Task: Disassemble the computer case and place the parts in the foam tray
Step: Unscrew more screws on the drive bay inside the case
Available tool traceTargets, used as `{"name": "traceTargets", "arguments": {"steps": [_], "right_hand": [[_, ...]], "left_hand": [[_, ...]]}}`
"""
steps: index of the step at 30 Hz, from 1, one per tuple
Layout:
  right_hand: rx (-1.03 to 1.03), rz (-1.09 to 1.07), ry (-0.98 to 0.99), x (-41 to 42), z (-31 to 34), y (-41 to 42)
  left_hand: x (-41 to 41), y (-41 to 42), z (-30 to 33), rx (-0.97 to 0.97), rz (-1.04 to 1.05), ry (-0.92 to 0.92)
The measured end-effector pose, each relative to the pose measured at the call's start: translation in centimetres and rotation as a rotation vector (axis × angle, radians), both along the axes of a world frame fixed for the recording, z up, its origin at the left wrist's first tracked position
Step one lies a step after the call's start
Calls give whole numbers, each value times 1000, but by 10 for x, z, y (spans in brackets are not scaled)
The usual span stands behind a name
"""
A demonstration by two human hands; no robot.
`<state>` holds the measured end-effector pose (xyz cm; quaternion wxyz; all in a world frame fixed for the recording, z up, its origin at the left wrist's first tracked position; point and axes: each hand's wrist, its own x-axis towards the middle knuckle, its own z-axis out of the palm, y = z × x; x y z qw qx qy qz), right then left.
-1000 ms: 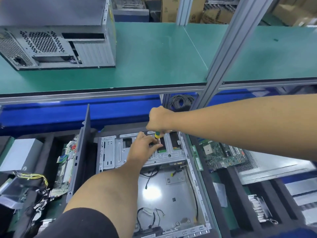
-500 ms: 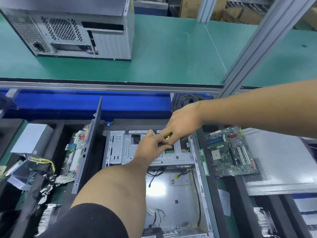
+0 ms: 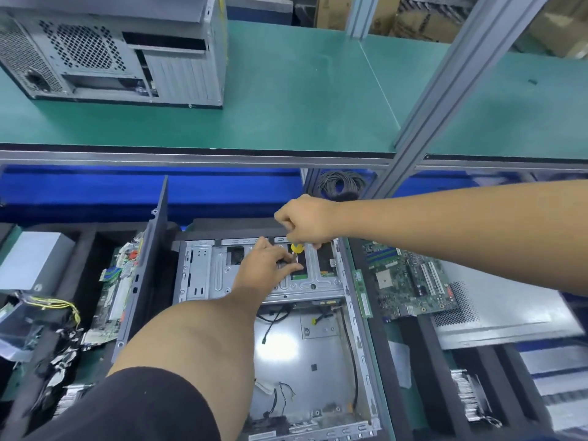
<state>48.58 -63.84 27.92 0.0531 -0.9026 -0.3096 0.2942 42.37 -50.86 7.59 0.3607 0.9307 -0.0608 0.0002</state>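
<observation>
An open computer case [image 3: 318,351] lies flat in the black foam tray [image 3: 401,354], its metal drive cage [image 3: 206,272] at the far end. My right hand [image 3: 305,222] grips a screwdriver with a yellow-green handle [image 3: 297,248], held upright over the cage. My left hand [image 3: 267,265] rests on the cage just below it, fingertips pinched at the screwdriver's tip; what they hold is hidden. Loose black cables lie on the case floor.
A motherboard [image 3: 410,281] and a grey side panel [image 3: 509,310] lie in the tray to the right. A dark panel [image 3: 146,268] stands upright on the left, beside a circuit board, a silver box [image 3: 31,262] and wiring. Another case [image 3: 121,52] sits on the green shelf above.
My right hand has risen back into a fist on the screwdriver handle above the cage, after dipping down to my left fingers. My view shifted slightly; my left hand stays on the cage.
</observation>
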Motion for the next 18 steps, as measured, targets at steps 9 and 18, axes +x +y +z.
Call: {"name": "traceTargets", "arguments": {"steps": [9, 18], "right_hand": [[-297, 1270, -271, 23, 11, -3], [-83, -612, 292, -11, -1, 12]], "left_hand": [[2, 1, 4, -27, -19, 49], [-3, -1, 12, 7, 2, 51]]}}
